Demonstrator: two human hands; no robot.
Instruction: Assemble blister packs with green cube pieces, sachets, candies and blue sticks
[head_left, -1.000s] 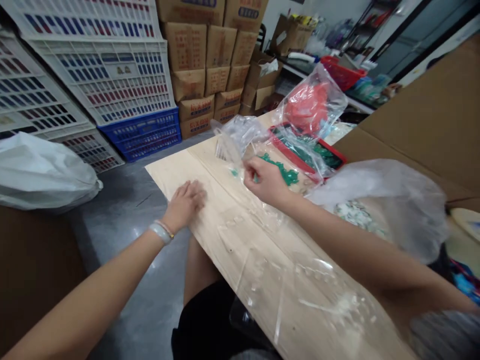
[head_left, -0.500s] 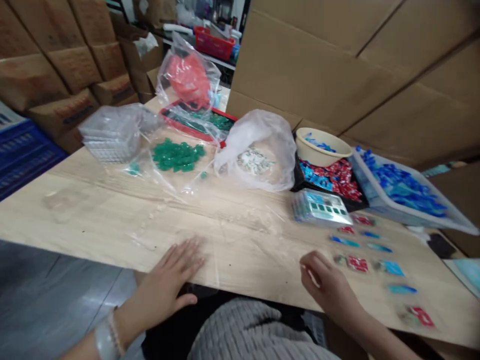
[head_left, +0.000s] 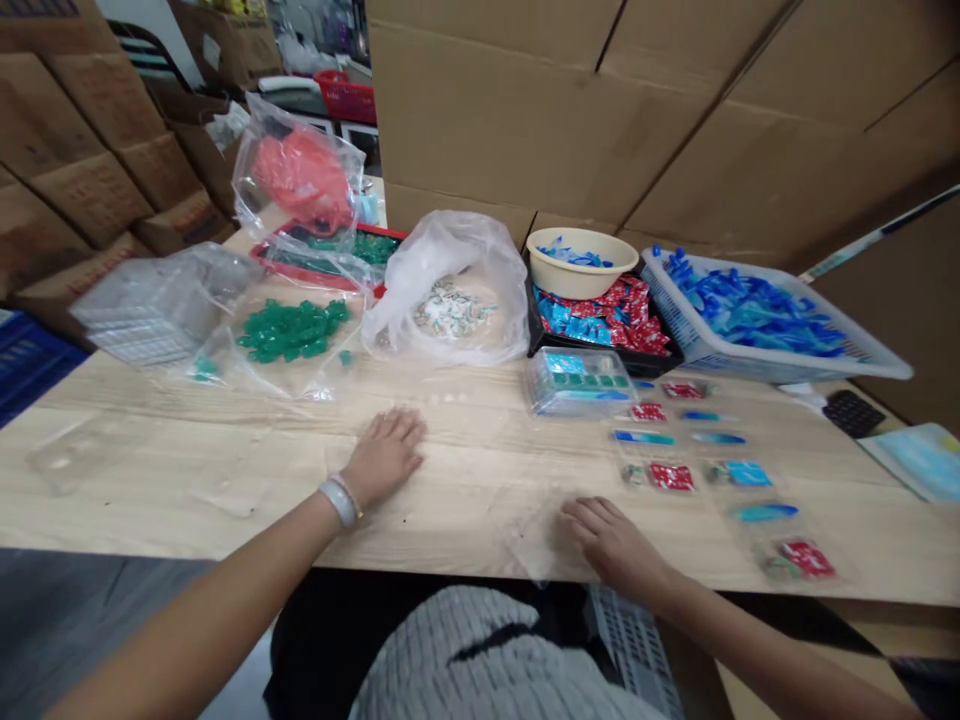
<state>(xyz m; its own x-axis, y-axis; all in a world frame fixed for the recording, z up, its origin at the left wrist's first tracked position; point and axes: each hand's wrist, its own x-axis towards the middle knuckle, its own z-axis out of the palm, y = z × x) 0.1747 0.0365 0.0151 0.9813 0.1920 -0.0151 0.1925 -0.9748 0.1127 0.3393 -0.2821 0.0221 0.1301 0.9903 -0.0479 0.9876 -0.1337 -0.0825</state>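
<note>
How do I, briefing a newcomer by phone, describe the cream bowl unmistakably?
On the wooden table, find the black tray of red and blue packets. The cream bowl sits at its back, the only round container, holding blue pieces.

A: State the position of the left hand.
B: Palm down, fingers extended, flat on the wooden table, near the front edge. A bracelet sits on the wrist.
A: And the right hand?
B: Palm down, fingers spread, resting on a clear tray at the table's front edge.
A: Adjacent items?
B: Right of that hand: flat clear trays holding red and blue pieces. Behind them: a stack of filled trays. Along the rear, left to right: green pieces on clear film, a white bag, a beige bowl, a white basket of blue pieces.
</note>
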